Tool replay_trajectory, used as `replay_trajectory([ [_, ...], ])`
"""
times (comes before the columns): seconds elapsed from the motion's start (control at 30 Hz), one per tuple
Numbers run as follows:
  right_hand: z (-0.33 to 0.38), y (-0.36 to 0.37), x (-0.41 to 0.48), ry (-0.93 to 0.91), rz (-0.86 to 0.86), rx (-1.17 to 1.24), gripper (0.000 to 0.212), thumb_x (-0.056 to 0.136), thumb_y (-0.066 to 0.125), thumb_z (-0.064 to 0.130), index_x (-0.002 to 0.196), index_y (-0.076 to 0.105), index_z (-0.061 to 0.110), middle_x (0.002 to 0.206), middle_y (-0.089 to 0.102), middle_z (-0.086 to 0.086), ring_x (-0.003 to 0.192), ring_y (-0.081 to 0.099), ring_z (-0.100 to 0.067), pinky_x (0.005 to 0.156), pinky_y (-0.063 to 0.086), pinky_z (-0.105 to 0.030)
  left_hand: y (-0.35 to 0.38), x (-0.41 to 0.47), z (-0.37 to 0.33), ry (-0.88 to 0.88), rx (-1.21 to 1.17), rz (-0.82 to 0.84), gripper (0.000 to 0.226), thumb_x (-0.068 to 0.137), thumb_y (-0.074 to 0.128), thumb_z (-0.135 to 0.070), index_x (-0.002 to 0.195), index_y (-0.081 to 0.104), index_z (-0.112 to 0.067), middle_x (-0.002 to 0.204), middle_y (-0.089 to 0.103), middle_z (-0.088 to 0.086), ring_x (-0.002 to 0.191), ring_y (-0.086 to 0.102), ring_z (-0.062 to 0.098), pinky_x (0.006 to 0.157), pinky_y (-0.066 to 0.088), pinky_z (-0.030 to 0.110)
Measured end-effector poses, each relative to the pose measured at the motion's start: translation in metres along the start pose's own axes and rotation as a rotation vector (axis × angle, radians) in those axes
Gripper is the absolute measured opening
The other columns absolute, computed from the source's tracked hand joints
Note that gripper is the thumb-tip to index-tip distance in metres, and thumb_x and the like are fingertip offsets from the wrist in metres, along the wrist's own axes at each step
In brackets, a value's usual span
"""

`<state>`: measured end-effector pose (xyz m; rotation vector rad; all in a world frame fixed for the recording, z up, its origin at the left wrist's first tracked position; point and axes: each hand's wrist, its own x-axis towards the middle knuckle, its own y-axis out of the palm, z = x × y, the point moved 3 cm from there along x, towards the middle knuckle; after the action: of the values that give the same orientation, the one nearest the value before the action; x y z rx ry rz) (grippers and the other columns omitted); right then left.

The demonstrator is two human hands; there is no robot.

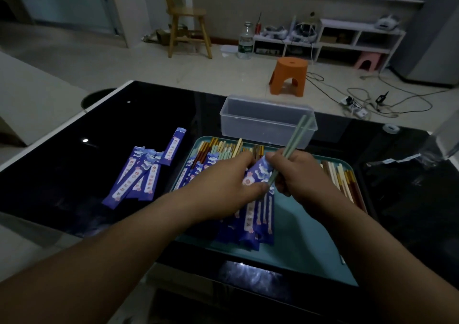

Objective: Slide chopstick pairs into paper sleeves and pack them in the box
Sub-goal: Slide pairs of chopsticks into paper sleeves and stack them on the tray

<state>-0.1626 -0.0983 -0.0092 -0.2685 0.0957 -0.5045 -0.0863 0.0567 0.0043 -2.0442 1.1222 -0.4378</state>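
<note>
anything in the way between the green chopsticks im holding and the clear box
Nothing visible blocks it. The right hand holds the green chopsticks, ends at the left hand's sleeve, just short of the clear box; only loose chopsticks lie flat on the tray between. The box looks lidless.

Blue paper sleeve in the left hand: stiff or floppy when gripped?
Likely floppy: the blue printed paper sleeve looks thin and flat, pinched near its mouth by the left hand. Probably light, like the loose sleeves lying flat on the glossy black table. Its mouth may crush if squeezed while the right hand feeds the pale green chopstick pair.
</note>
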Motion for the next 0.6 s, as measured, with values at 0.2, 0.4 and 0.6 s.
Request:
replay_trajectory([
  [0.2,0.0,0.005,-0.003,0.001,0.053,-0.005,0.035,0.106,0.057,0.029,0.079,0.064,0.007,0.058,0.053,-0.004,0.051,0.048,-0.016,0.048,0.041,-0.025,0.008,0.0,0.005,0.004,0.068,-0.044,0.024,0.102,0.057,-0.049,0.091,0.041,-0.036,0.083,0.06,-0.009,0.07,0.057,0.005,0.061,0.042,0.033],
  [0.4,0.002,0.011,-0.009,-0.002,0.117,0.011,0.036,0.107,0.055,0.028,0.075,0.06,0.012,0.054,0.051,-0.001,0.051,0.047,-0.016,0.049,0.041,-0.026,0.019,-0.004,0.002,0.072,-0.083,0.083,0.018,0.101,0.061,-0.033,0.116,0.055,-0.04,0.101,0.069,-0.015,0.086,0.065,-0.004,0.07,0.049,0.017],
  [0.6,0.007,-0.019,-0.002,0.027,-0.068,0.097,0.036,0.108,0.048,0.037,0.087,0.06,0.011,0.061,0.054,0.001,0.057,0.049,-0.015,0.055,0.041,-0.03,0.01,-0.006,-0.001,-0.068,-0.232,0.122,0.01,0.1,0.058,-0.022,0.094,0.06,-0.014,0.061,0.064,-0.003,0.053,0.062,0.011,0.057,0.05,0.026],
])
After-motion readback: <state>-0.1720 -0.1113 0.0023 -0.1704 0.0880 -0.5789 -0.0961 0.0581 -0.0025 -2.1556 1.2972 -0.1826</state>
